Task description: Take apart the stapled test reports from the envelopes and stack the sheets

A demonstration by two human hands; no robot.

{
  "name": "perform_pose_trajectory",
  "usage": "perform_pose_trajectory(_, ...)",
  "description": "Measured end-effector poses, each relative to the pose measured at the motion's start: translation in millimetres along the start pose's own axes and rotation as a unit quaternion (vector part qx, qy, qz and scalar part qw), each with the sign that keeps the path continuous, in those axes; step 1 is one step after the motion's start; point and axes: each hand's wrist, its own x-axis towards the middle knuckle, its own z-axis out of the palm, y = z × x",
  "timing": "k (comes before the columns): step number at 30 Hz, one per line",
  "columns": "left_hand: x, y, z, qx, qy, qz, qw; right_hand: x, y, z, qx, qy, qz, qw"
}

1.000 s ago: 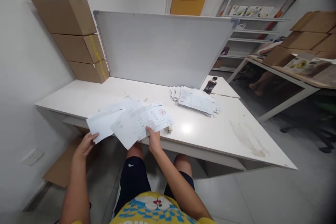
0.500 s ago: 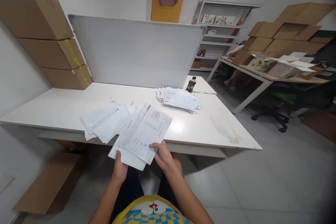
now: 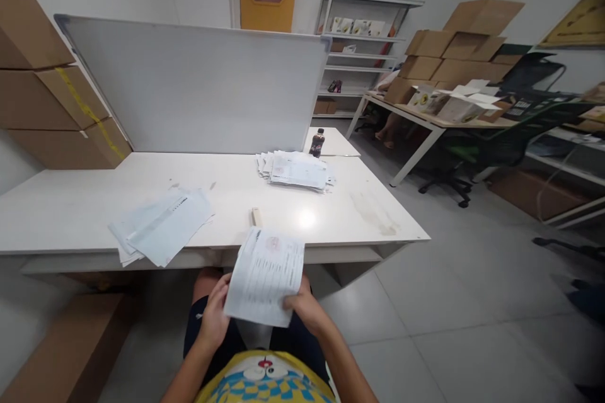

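Printed sheets point(image 3: 267, 277) with a red round stamp are held over my lap, just in front of the desk's edge. My left hand point(image 3: 216, 312) grips their left side, and my right hand point(image 3: 305, 308) pinches the lower right side with the thumb on top. A fanned pile of papers point(image 3: 170, 227) lies on the left of the white desk point(image 3: 227, 182), slightly over its front edge. Farther back on the right is a thicker stack of papers point(image 3: 300, 171). A small beige object point(image 3: 256, 217) lies on the desk just beyond the held sheets.
A dark bottle point(image 3: 317, 142) stands behind the thicker stack. The whiteboard point(image 3: 198, 88) rises along the desk's back edge, with cardboard boxes point(image 3: 57, 97) at its left. Another table point(image 3: 425, 123) bears boxes at the right. A person's leg shows beneath it.
The held sheets have come together and moved down toward my lap, bending a little. The small beige object is now uncovered. The view has turned to the right.
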Motion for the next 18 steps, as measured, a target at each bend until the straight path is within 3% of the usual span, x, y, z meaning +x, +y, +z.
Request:
perform_pose_trajectory(3,4,9,-9.1,0.096,-0.092,-0.001,0.991,2,-10,-27,-0.136,-0.047,-0.048,0.988)
perform_pose_trajectory(5,6,13,-5.0,0.141,-0.088,0.002,0.986,2,-22,-39,-0.175,-0.079,-0.085,0.978)
perform_pose_trajectory(9,9,12,14.5,0.039,0.076,0.041,0.995,1,-39,-45,-0.092,-0.116,-0.093,0.985)
perform_pose_trajectory(12,7,4,24.5,-0.064,0.143,0.076,0.985,0,-28,-30,0.017,-0.138,-0.072,0.988)
perform_pose_trajectory(15,0,-15,28.3,-0.097,0.150,0.058,0.982,1,1,-11,0.055,-0.069,-0.084,0.993)
perform_pose_trajectory(18,-7,-36,25.9,-0.102,0.145,0.019,0.984,6,24,-12,0.069,0.043,-0.082,0.993)
